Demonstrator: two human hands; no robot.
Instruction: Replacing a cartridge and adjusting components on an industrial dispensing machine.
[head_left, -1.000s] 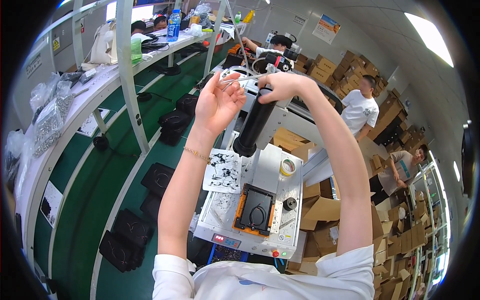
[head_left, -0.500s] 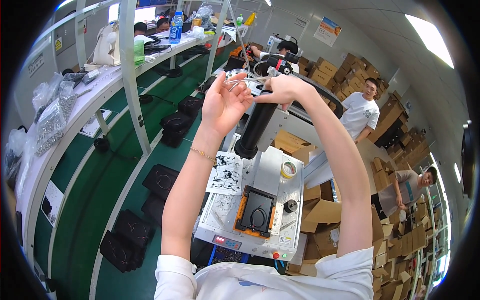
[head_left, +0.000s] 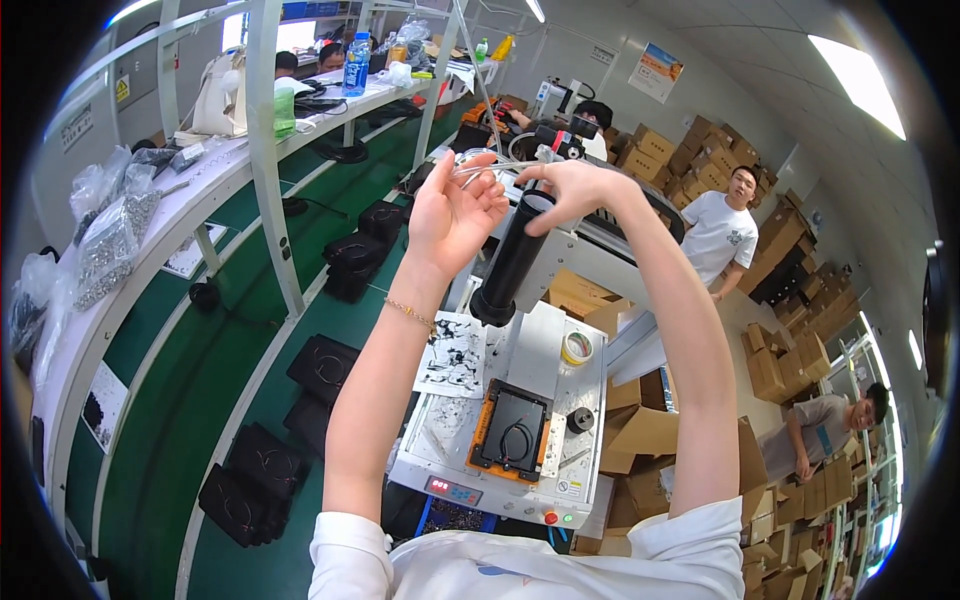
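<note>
Tube (head_left: 513,260) tilts up by the worktop (head_left: 425,450) far edge; your right hand (head_left: 582,190) is nearer, left hand (head_left: 452,218) apart, both unclenched.

left arm (head_left: 365,400): stretched forward | left hand (head_left: 453,215): palm visible, fingers half curled | right arm (head_left: 700,350): bent inward | right hand (head_left: 577,190): arched, thumb and fingers apart

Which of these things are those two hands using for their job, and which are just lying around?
Probably part of the job:
Tall black cylinder, with the right hand at its top and the left hand close by
White metal machine below
Orange-and-black rectangular holder on it

Seemingly just lying about:
Blue plastic bottle
White bag
Brown cardboard boxes
</note>
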